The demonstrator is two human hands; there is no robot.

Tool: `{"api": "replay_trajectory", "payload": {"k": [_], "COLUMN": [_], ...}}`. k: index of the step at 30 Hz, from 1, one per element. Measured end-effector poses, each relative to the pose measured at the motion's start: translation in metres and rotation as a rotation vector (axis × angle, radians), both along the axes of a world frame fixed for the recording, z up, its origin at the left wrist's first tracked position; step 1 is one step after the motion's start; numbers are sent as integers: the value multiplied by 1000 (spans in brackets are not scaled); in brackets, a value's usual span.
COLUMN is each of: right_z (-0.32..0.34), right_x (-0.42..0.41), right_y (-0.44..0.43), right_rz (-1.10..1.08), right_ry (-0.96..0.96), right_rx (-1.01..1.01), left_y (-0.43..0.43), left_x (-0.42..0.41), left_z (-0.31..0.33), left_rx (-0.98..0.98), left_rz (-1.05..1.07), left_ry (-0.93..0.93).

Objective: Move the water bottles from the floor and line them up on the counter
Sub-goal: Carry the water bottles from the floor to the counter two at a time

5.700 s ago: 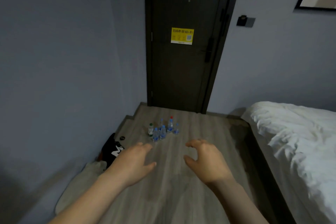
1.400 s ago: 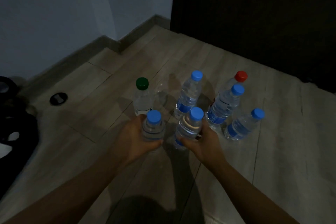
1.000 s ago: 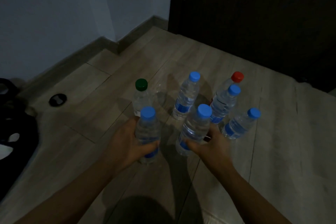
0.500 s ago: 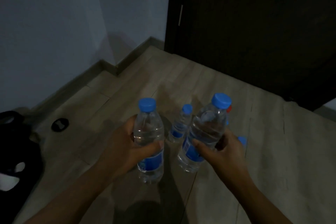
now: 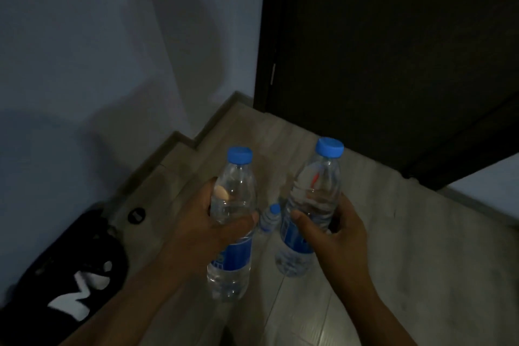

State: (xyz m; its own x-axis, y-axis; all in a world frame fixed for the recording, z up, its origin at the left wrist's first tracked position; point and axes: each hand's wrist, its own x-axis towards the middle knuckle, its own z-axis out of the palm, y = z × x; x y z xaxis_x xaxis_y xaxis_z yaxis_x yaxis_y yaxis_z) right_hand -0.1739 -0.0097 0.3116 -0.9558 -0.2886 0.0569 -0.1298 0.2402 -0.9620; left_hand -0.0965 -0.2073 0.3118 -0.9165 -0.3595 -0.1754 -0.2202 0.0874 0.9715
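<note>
View from the head, dim light, looking down at a grey wooden floor (image 5: 421,247). Toward 7 o'clock from centre, the left hand (image 5: 207,227) has its fingers and thumb curled round the middle of the left bottle (image 5: 233,261). This is a clear water bottle, held upright above the floor, blue cap up. Toward 5 o'clock, the right hand (image 5: 337,236) is wrapped round the right bottle (image 5: 317,185) — also blue-capped, its cap leaning toward 1 o'clock. The two bottles are near each other, apart. Between them, down on the floor, a third bottle (image 5: 269,218) shows in part. A dark door (image 5: 393,50) fills 1 o'clock and a pale wall (image 5: 84,50) 10 o'clock. At 8 o'clock lies a black bag (image 5: 70,275) — a small round black object (image 5: 136,215) sits just beyond it.
</note>
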Motion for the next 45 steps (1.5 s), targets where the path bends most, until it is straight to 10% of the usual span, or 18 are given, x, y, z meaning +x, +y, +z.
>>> {"api": "replay_trajectory", "payload": {"k": [23, 45], "right_z": [526, 647], "right_x": [62, 53], "right_y": [-36, -64], "right_rz": [68, 657], "right_ry": [217, 373], "right_rx": [-217, -488], "left_y": [-23, 37], "left_x": [59, 142], "left_z": [529, 649], "left_rx": [-202, -352], "left_rz": [106, 732], "left_ry": [262, 457]}}
